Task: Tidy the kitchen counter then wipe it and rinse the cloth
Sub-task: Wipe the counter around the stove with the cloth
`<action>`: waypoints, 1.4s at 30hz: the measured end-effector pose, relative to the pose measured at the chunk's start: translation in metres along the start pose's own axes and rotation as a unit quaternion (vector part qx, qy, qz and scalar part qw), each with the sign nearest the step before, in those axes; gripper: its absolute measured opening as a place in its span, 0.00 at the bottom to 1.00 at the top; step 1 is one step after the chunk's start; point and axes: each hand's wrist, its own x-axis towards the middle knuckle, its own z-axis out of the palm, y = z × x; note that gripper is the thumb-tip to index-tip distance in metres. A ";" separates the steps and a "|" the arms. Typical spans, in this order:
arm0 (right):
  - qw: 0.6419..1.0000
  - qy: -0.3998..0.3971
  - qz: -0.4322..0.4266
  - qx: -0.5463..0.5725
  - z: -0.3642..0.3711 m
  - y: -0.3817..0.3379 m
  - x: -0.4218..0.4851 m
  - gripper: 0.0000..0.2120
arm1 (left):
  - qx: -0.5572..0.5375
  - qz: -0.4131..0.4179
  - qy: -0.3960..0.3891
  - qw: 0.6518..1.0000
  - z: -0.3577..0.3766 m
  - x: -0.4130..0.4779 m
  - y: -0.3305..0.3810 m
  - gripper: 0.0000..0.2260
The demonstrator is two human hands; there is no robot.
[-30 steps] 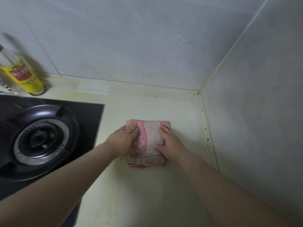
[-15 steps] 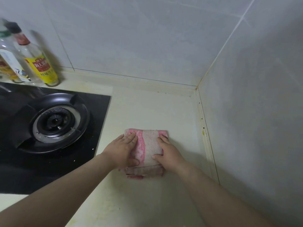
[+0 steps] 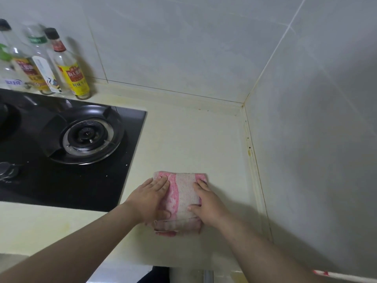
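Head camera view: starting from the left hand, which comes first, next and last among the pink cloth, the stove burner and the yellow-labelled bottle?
1. Pink cloth: directly under the left hand.
2. Stove burner: on the black hob to the left, farther back.
3. Yellow-labelled bottle: against the back wall, behind the hob.

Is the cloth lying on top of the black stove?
No, the pink cloth lies on the pale counter, right of the black stove.

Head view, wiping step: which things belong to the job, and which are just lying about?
In the job:
- pink cloth, folded
- counter
- left hand and right hand, both flat on the cloth

Lying about:
- gas hob, left of the cloth
- bottles, by the wall behind the hob
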 end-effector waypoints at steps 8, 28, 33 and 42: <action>1.000 -0.009 -0.006 0.003 0.021 0.003 -0.048 0.41 | 0.019 0.003 -0.007 1.000 0.013 -0.047 0.024 0.44; 0.999 -0.041 -0.004 0.005 0.054 0.010 -0.125 0.41 | 0.011 -0.012 -0.032 0.999 0.050 -0.119 0.063 0.48; 0.999 -0.041 -0.014 -0.017 0.059 0.010 -0.135 0.42 | -0.006 -0.016 -0.015 1.000 0.055 -0.126 0.067 0.55; 0.950 -0.067 -0.136 -0.273 0.062 -0.016 -0.121 0.43 | -0.339 -0.213 0.273 0.875 0.096 -0.188 0.082 0.22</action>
